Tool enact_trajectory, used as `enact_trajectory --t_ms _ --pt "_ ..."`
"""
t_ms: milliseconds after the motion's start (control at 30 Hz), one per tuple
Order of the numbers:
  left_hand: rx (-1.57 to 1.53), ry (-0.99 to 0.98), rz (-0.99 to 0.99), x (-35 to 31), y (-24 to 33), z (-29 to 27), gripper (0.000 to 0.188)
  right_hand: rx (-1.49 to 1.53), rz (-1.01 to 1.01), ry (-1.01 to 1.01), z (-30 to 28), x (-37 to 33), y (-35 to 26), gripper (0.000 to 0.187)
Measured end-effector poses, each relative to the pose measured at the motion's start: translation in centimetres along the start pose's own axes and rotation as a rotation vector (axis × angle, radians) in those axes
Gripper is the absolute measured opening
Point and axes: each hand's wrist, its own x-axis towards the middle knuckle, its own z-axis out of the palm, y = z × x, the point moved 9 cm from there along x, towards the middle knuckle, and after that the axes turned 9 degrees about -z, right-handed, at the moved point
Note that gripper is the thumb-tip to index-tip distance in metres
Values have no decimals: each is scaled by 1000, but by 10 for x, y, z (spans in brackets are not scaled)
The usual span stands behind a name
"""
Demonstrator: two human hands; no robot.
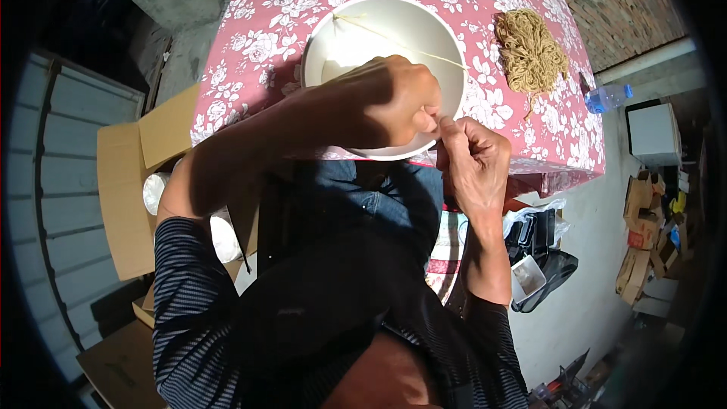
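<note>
Head view: flowered pink surface below.
Cardboard box: left of the surface, flaps open.
White bowl: on the surface near its front edge, a twine strand stretched across.
Left hand: over the bowl, fingers curled.
Right hand: at the bowl's right rim, fingertips together; what either hand pinches, I cannot tell.
Twine bundle: on the surface, right of the bowl.

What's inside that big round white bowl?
A thin straw-coloured twine strand crosses the round white bowl. The person's left hand and forearm hide much of its nearer half; anything beneath them can't be seen.
</note>
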Motion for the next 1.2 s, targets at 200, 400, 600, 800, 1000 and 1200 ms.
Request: enact_trajectory --t_ms 200,400,600,800,1000,1200 --pt "59 -207 -187 13 -16 1 17 46 -50 44 5 1 -5 39" --pt "-115 -342 -286 11 -24 4 18 29 -88 71 9 2 -8 36" --pt "-100 -392 -316 14 -25 11 17 5 -113 86 9 3 -13 35" --pt "-178 -305 -316 6 -17 -3 19 89 -53 75 12 3 0 35" --pt "-226 -207 -208 -7 -18 -17 18 131 -32 36 16 7 -1 36" --pt "-437 -80 -276 -17 -25 -41 24 316 32 -205 35 4 -4 26"
